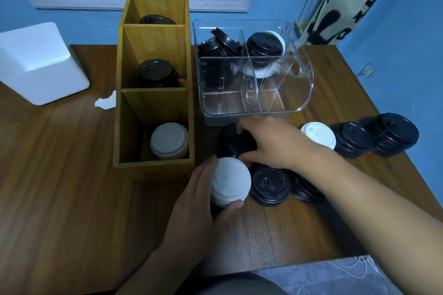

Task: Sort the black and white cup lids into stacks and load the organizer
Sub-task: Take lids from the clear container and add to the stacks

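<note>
White lid stack [231, 181]: gripped by my left hand [199, 201], with the thumb curled onto its near rim and the other fingers wrapped round its far left side (I cannot tell whether it rests on the table [60, 175] or is lifted).

Black lid stack [233, 142]: just beyond my left fingertips, under my right hand [275, 145]. The right fingers are curled over its far edge and the thumb is at its near edge, clasping it.

Single black lid [269, 184]: flat on the table, just right of my left thumb and close against the white lid stack.

Hidden black pile [305, 190]: partly covered by my right wrist.

Loose white lid [318, 134]: right of my right knuckles, with two black side stacks [353, 140] further right, side by side.

Wooden organizer [153, 108]: left of both sets of fingers, with three compartments. The nearest holds stored white lids [169, 140]; the middle and farthest hold stored black lids [157, 74].

Clear organizer [294, 93]: just beyond my right fingertips, with back-section lids [263, 46], mostly black, in its two rear compartments.

White box [40, 62] and paper scrap [105, 102]: well left of my left fingers.
</note>
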